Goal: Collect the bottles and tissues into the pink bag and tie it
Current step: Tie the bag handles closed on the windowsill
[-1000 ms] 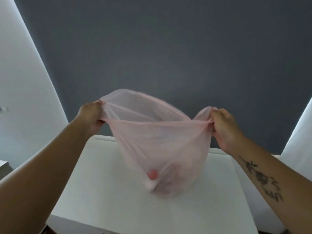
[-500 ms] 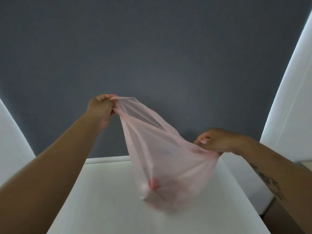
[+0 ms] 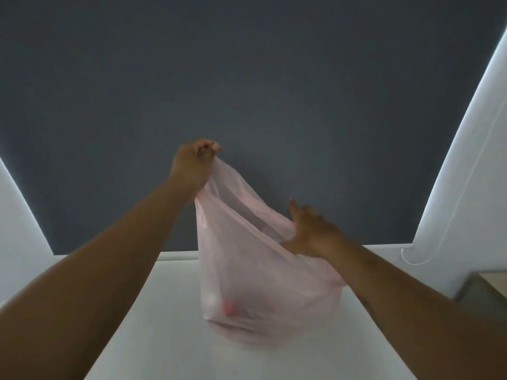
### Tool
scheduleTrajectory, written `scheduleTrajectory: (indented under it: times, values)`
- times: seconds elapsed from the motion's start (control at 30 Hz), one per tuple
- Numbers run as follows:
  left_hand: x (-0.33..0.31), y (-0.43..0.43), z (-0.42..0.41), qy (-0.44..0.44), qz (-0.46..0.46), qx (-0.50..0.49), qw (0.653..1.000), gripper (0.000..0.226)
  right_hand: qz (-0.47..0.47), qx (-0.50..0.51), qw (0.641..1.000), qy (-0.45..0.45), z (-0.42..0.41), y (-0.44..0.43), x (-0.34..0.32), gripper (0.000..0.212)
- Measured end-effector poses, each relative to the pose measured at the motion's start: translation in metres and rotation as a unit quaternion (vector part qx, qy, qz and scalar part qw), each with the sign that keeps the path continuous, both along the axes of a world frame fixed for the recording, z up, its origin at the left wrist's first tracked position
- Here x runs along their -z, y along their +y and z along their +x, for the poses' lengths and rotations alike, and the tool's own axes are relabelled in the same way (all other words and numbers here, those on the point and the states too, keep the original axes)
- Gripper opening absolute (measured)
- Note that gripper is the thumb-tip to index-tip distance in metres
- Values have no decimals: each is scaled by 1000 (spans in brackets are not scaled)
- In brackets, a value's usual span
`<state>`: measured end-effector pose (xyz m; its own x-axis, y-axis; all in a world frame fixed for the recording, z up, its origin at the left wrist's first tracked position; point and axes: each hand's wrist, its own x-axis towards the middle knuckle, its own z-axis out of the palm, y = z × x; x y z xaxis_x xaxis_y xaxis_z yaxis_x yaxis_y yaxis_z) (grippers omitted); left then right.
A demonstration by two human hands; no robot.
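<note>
The pink bag (image 3: 255, 283) stands on the white table (image 3: 153, 325), thin and see-through. Inside, near its bottom, a red cap or spot (image 3: 230, 307) shows beside a pale shape (image 3: 211, 297); the other contents are blurred. My left hand (image 3: 193, 163) grips the bag's top edge and holds it high, so the rim runs down to the right. My right hand (image 3: 310, 231) is at the lower end of the rim with fingers stretched upward and thumb pointing left under the plastic. The bag's mouth gapes between the two hands.
A dark grey blind (image 3: 247, 78) fills the wall behind the table. White wall panels flank it, with a thin cord (image 3: 466, 187) hanging on the right. A brownish surface (image 3: 482, 292) lies past the table's right edge.
My left hand has lifted its side of the bag higher. My right hand has gone from pinching the rim to spread, straight fingers. The view has shifted right.
</note>
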<state>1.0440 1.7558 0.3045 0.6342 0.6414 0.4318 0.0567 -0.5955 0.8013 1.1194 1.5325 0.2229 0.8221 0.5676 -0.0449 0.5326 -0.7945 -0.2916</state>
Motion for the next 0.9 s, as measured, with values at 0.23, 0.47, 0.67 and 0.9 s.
scheduleTrajectory:
  times: [0.23, 0.47, 0.67, 0.9]
  values:
    - [22, 22, -34, 226, 302, 105, 920, 95, 169, 128, 976, -47, 55, -31, -28, 29]
    - [48, 48, -75, 306, 25, -139, 942, 20, 298, 126, 934, 153, 55, -60, -58, 28]
    - [66, 37, -62, 11, -407, -101, 908, 33, 352, 67, 897, 261, 47, -78, -65, 21]
    - [68, 16, -34, -58, -366, -91, 924, 51, 610, 124, 723, 298, 34, -75, -42, 28]
